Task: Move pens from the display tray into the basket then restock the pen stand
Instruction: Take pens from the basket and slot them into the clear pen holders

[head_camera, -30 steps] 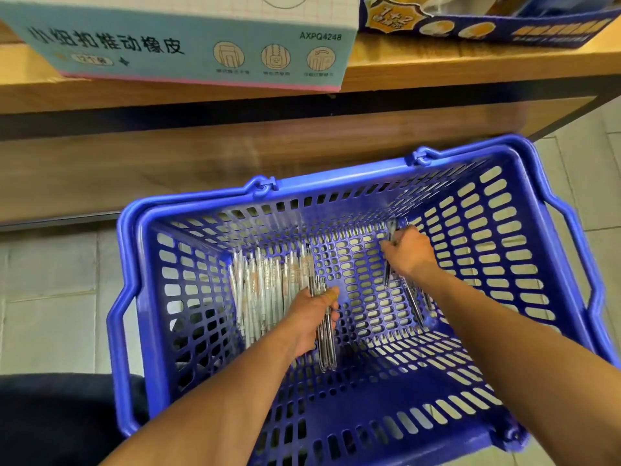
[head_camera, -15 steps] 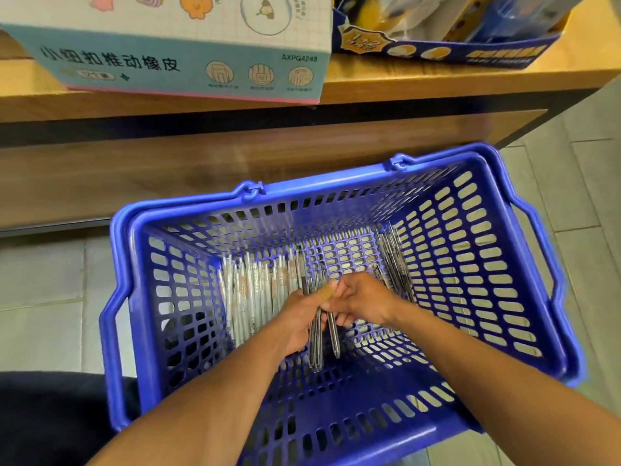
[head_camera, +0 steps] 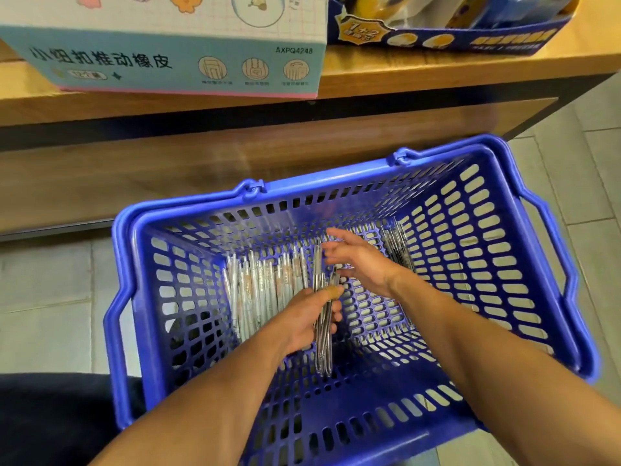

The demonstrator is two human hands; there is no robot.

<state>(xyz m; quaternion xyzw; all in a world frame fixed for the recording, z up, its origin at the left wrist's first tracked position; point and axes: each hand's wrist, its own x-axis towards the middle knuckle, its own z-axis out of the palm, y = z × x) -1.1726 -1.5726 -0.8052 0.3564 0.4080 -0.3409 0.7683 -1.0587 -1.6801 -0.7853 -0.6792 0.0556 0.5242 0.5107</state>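
A blue plastic basket (head_camera: 487, 250) stands on the floor below me. Inside it, my left hand (head_camera: 307, 317) grips a bundle of several grey pens (head_camera: 324, 341), which point toward and away from me. My right hand (head_camera: 361, 260) hovers just beyond the bundle's far end with its fingers spread and nothing in it. A row of white pens (head_camera: 258, 284) lies on the basket floor to the left of my left hand. A few more dark pens (head_camera: 396, 243) lie at the far right of the floor.
A wooden shelf (head_camera: 403, 79) runs across the top, above the basket. On it sit a pale blue carton with printed characters (head_camera: 168, 58) and a dark blue display box (head_camera: 447, 31). Grey floor tiles (head_camera: 50, 290) surround the basket. Dark cloth (head_camera: 50, 418) fills the lower left corner.
My right hand came from the far right pens over to the bundle in my left hand, then let go and opened, lifting slightly away. My left hand kept its hold.
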